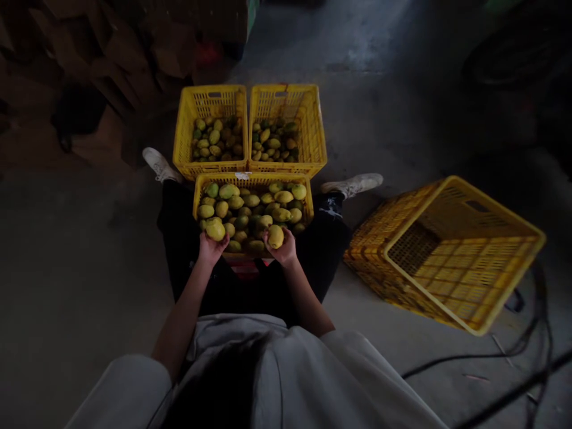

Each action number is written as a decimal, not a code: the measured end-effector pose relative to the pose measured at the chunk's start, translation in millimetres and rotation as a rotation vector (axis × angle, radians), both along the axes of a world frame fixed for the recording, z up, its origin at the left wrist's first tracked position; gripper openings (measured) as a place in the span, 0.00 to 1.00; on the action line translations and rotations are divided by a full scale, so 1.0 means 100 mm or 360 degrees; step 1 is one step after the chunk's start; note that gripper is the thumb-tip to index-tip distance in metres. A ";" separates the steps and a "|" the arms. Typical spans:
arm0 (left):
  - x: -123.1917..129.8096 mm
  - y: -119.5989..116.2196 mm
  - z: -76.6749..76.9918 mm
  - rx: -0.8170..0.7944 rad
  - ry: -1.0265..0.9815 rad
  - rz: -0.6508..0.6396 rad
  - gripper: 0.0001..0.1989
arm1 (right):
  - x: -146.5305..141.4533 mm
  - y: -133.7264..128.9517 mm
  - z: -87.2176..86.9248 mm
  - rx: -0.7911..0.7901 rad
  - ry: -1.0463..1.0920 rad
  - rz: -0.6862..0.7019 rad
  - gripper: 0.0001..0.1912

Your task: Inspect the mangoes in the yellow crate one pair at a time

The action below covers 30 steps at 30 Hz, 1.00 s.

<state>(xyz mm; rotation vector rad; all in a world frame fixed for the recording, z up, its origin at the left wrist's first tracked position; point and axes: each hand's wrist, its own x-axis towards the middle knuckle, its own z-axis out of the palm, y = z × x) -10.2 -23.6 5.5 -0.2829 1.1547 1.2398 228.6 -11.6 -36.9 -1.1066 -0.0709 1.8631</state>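
Between my legs stands a yellow plastic crate (195, 205) full of yellow and greenish lemons (252, 201). My left hand (211, 248) is closed round a yellow lemon (215, 229) above the crate's near left part. Over the near right part, my right hand (283, 248) grips another lemon (276, 236), its fingers curled about the side. Right behind this crate are two more yellow crates, a left one (181, 128) and a right one (318, 134), each partly filled with lemons. The undersides of both held lemons are hidden by my palms.
A yellow crate (465, 286) lies tilted on the floor to the right, its opening facing me. Black cables (473, 356) run along the floor beside it. Cardboard boxes (100, 134) are piled in the dim back left. My shoes (355, 185) flank the crates.
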 end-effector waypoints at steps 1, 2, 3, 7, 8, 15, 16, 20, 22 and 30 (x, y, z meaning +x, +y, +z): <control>0.00 0.00 -0.01 -0.0020 0.0011 -0.0011 0.13 | -0.01 0.00 0.01 0.0011 0.0021 -0.0004 0.16; -0.01 0.01 -0.02 -0.0031 0.0023 -0.0023 0.13 | -0.03 0.01 0.02 0.0040 0.0049 -0.0017 0.15; -0.01 0.01 -0.03 -0.0028 0.0033 -0.0035 0.13 | -0.04 0.01 0.03 0.0075 0.0081 -0.0037 0.14; 0.01 0.01 -0.02 0.0069 0.0036 -0.0079 0.10 | -0.11 0.02 0.07 0.0027 0.0131 -0.0059 0.13; 0.01 0.01 -0.02 0.0077 0.0044 -0.0080 0.10 | -0.11 0.03 0.08 -0.0023 0.0123 -0.0049 0.15; 0.03 -0.01 0.00 0.0050 0.0095 -0.0029 0.05 | -0.10 0.05 0.05 0.0000 -0.0061 -0.0056 0.11; 0.03 -0.02 0.00 0.0049 0.0069 -0.0014 0.06 | -0.10 0.05 0.04 0.0050 -0.0089 -0.0043 0.11; 0.03 -0.03 0.04 0.0036 -0.0052 0.0012 0.05 | -0.12 0.06 0.00 0.0144 -0.0143 -0.0109 0.11; 0.05 -0.02 0.06 0.0035 -0.0075 -0.0018 0.05 | -0.11 0.06 -0.03 0.0117 -0.0094 -0.0206 0.13; 0.08 0.03 0.07 -0.0012 -0.0075 0.0087 0.07 | 0.03 0.06 -0.11 -0.0066 0.0410 -0.0281 0.17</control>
